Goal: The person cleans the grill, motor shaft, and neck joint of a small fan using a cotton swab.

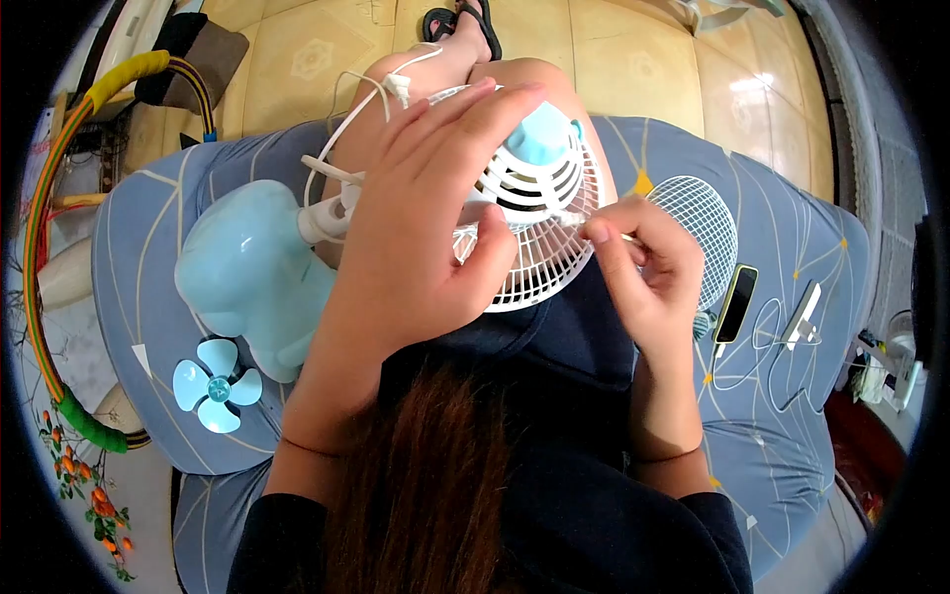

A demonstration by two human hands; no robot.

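Note:
A small desk fan with a pale-blue base (247, 267) and a white grille (539, 262) lies across the lap. My left hand (421, 228) spans the fan head, its fingers stretched toward the blue motor cap (540, 134) and its thumb by the grille; its palm hides part of the fan. At the grille's right edge, my right hand (653, 262) pinches a thin, pale stick (627, 237), with a white tip near the slotted housing, perhaps a cotton swab. The detached blue fan blade (219, 387) lies on the seat at left.
On the patterned blue-grey seat (777, 218), a round white grille cover (695, 233) lies at right. Beside it are a phone (735, 305) and a charger (803, 315) with its cable. A white cord (346, 124) crosses the legs. A striped hoop (40, 247) stands at left.

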